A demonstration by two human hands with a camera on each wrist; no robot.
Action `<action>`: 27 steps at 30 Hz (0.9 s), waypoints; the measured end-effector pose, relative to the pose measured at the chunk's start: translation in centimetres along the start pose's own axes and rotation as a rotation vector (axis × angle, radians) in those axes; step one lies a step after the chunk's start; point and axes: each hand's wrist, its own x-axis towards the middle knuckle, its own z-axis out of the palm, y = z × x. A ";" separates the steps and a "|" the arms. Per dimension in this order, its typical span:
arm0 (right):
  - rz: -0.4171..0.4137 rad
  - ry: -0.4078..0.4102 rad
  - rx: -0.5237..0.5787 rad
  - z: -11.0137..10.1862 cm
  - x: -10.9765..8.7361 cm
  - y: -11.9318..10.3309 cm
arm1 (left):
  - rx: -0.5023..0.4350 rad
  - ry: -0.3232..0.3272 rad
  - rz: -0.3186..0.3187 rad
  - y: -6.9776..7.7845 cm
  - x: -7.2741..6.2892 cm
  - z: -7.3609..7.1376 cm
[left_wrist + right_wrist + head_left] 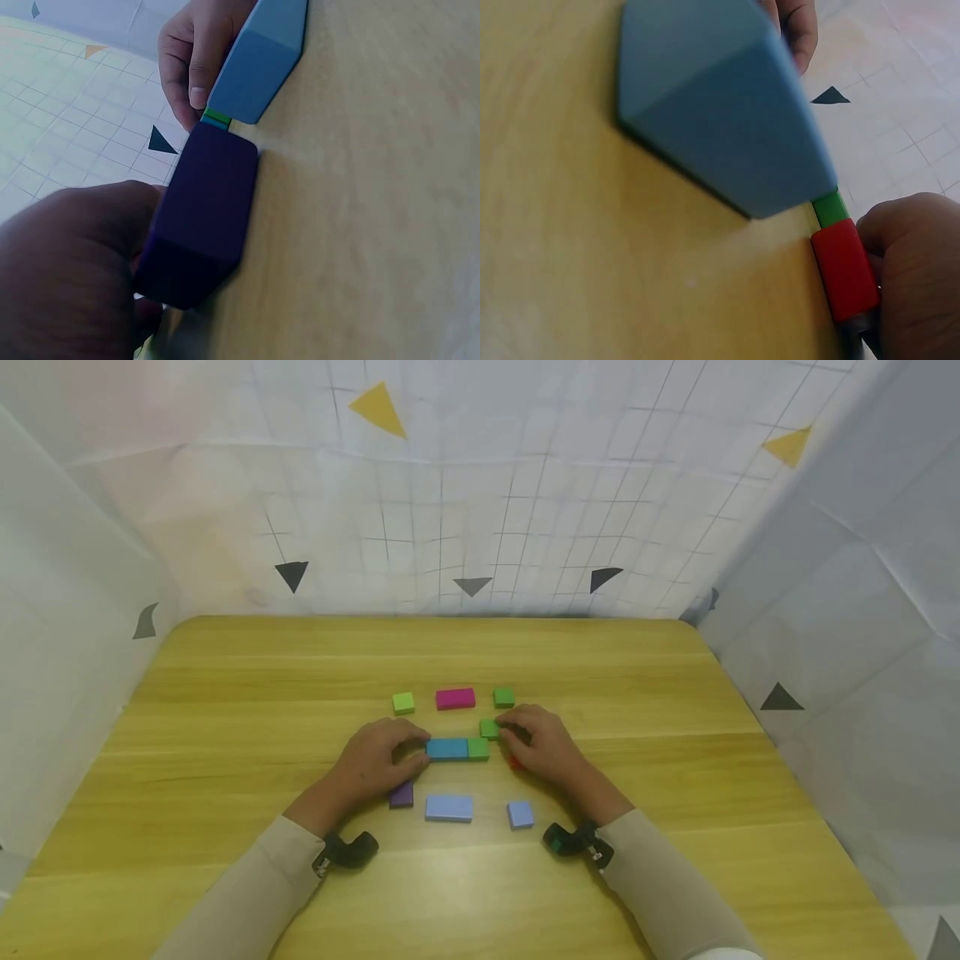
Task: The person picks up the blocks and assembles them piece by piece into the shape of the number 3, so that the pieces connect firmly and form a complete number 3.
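Across the middle of the counter (465,893), as seen in the head view, a long blue block (447,750) is placed end to end with a small green block (478,749). The blue block's left end is pinched between the thumb and fingers of the left hand (372,760). Just beyond the joined pair, a second green block (489,729) is held at its right side by the curled fingers of the right hand (546,745); whether it is lifted cannot be told. A red block (515,762) is mostly covered by that hand. Farther off, a lime block (403,702), a magenta block (455,699) and a third green block (503,697) are set out in a row. Nearer, a purple block (401,794), a long light-blue block (449,808) and a small light-blue block (521,815) are lined up, spaced apart.

From the left wrist, the purple block is seen close up, just beside the left hand, whose fingertips are hidden; past it the long light-blue block is partly cut off by the frame.

From the right wrist, the view is largely filled by the small light-blue block, with the red block shown beside the right hand, its grasp being hidden there.
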 end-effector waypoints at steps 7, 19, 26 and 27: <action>-0.001 0.006 -0.002 0.2 0.0 0.2 | -0.003 -0.004 0.003 -0.1 0.0 0.0; 0.001 -0.004 -0.003 0.1 0.0 0.1 | -0.002 0.006 0.012 -0.3 0.0 0.1; 0.009 0.032 0.019 -0.1 -0.2 0.0 | -0.003 0.001 0.004 -0.3 0.0 0.1; 0.015 0.046 0.024 -0.1 -0.3 0.0 | -0.004 0.003 0.008 -0.3 0.0 0.2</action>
